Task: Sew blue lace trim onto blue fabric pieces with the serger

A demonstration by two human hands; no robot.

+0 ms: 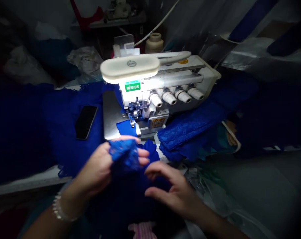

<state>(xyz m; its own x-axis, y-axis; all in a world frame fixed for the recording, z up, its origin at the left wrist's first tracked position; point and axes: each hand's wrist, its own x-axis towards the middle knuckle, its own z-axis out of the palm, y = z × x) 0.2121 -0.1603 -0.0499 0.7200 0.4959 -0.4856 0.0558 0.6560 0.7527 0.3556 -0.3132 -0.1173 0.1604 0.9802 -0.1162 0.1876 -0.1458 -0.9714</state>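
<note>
And there it was, the blue lace (124,156), up off the tabletop (41,179), just in front of the sewing machine (175,83) and below its lit lamp (130,68)! The left hand (99,166) had it, loosely gripped, the cloth spread across the palm with fingertips showing past its far edge. The right hand (174,191) was near but apart, thumb and fingers curved around nothing, the gap between them wide open.

What a light piece this looked! Soft, limp, probably a little stretchy, with openwork that let skin peep through; it seemed to have no stiffness of its own and sagged wherever the fingers gave no support. Weight looked like no trouble at all. The delicate part, by my reckoning, was the mesh: a hard tug or a snagging nail could have pulled it. The surface seemed faintly slick too, liable to slide or curl in a lazy grip.

So where to take hold? The free right-hand edge looked the best place, a flat pinch between thumb and fingertips, the left palm underneath keeping things smooth. Behind it, a plain blue scrap (127,127) lay by the presser foot (132,122), and more lace cloth (187,129) sat heaped to the right.
</note>
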